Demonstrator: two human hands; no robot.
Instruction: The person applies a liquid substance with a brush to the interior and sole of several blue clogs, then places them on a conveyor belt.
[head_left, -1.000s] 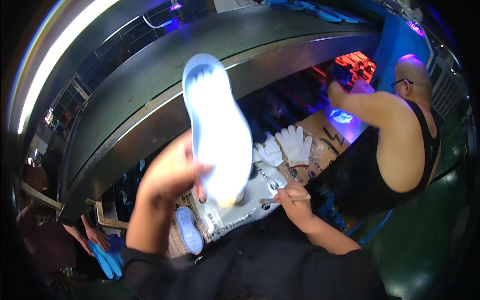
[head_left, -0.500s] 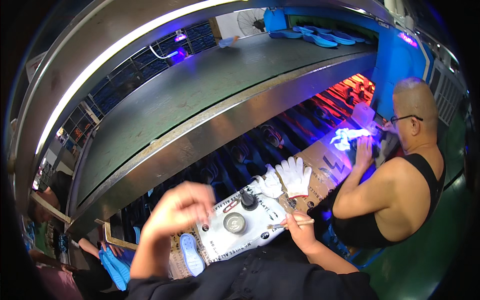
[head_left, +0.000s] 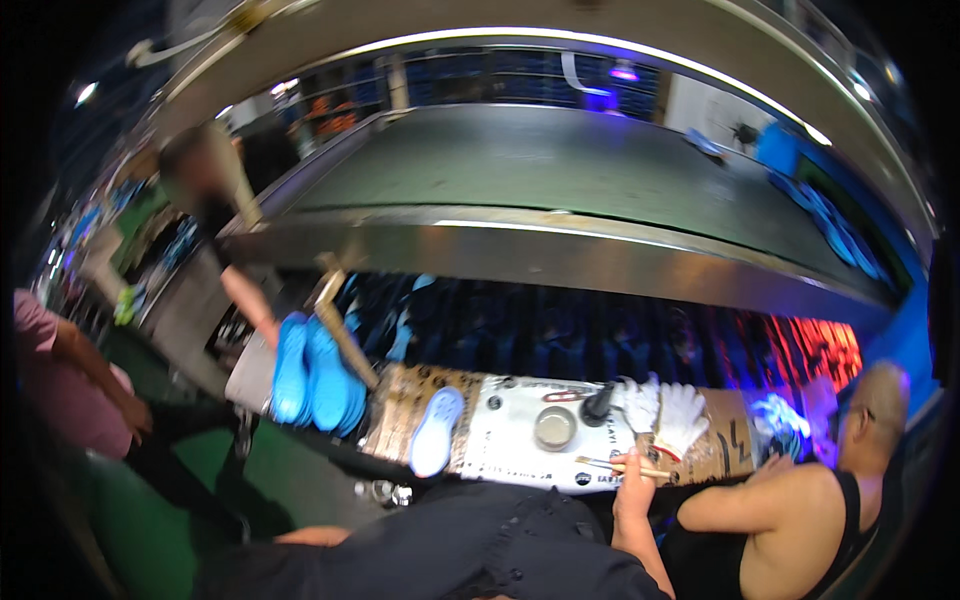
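Note:
My right hand [head_left: 634,488] is closed round a small wooden-handled brush [head_left: 655,472], its bristles pointing left over the white printed sheet [head_left: 510,440]. Just beyond the brush is a round grey tub [head_left: 555,428]. A black bottle [head_left: 597,404] stands right of it, and a small red-edged tool [head_left: 562,397] lies behind. A pale blue shoe sole [head_left: 437,432] rests on brown cardboard [head_left: 395,405] left of the sheet. Of my left arm only a sliver of bare skin shows at the lower edge; the left hand is out of sight.
White gloves [head_left: 682,420] lie right of the bottle. A person at right sits beside glowing white material [head_left: 780,413]. Blue soles [head_left: 315,375] stand at left by another person's arm; a person in pink is nearby. A metal-edged conveyor [head_left: 520,165] spans behind.
The view has swung left. My left hand, raised over the bench before, has dropped out of sight. The blue soles now stand at the bench's left end. My right hand still holds the brush.

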